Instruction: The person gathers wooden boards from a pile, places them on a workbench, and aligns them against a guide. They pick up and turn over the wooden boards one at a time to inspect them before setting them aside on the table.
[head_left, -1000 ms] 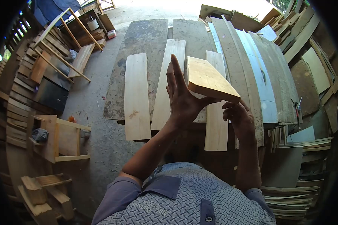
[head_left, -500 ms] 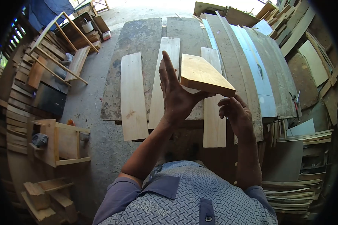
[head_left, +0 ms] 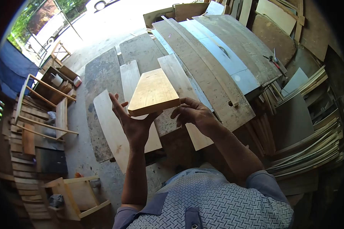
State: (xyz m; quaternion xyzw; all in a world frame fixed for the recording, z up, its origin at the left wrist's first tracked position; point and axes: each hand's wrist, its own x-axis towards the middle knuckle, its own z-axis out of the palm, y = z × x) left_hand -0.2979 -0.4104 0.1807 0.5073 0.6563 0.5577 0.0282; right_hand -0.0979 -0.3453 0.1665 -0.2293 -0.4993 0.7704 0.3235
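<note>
A thick, light wooden board [head_left: 153,91] is held up in front of me, its narrow end pointing away. My left hand [head_left: 135,124] supports its near left corner, with the thumb under the near edge and the other fingers raised beside it. At the near right corner, my right hand [head_left: 195,114] touches the board with bent fingers. Below lie pale planks on the worktable: one at the left [head_left: 110,128], one partly behind the held board [head_left: 130,78], and one at the right [head_left: 176,76].
The worktable [head_left: 99,76] carries long panels and a blue-white sheet [head_left: 218,51]. A red-handled tool [head_left: 278,65] lies at its right edge. Wooden frames [head_left: 61,114] stand on the left, a small wooden stool [head_left: 78,194] lower left, and stacked strips [head_left: 309,147] at the right.
The view has turned, so the table appears rotated and more of the bright outdoor area shows. The board and both hands have shifted left and lower in view, with the board still held.
</note>
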